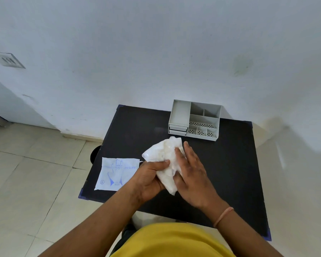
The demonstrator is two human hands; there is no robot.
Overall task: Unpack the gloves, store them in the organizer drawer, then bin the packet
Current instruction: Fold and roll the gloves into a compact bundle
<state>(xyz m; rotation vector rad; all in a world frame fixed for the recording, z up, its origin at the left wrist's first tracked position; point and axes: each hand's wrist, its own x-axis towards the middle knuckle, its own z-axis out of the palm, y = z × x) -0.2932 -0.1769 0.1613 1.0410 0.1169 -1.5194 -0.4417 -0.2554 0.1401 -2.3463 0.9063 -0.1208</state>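
On the black bench [230,164], seen from the head camera, I find the task roughly a third done. The gloves [165,156] are out of their wrapper: a crumpled white bundle sits between both hands just above the bench, at its middle. My left hand [150,177] is closed on the bundle's near left side, thumb pressed across the top. My right hand [191,169] lies against its right side with fingers mostly extended, pressing and steadying it more than clenching. I judge the bundle is being folded or compacted to fit a drawer.

The packet [117,173], flat and printed in blue, lies at the near left edge of the bench, just beside my left hand and untouched. It looks empty, so I rate unpacking as complete.

The organizer [195,119] stands at the far side of the bench, beyond the gloves and apart from them. Its two small drawers [178,129], at the lower left of its front, appear pushed in. Storage has not begun: a drawer must be opened, the gloves placed inside, and the drawer shut.

Binning is also outstanding. A dark round object [95,153] shows on the floor just off the bench's left edge; it may be the bin, but I cannot confirm.
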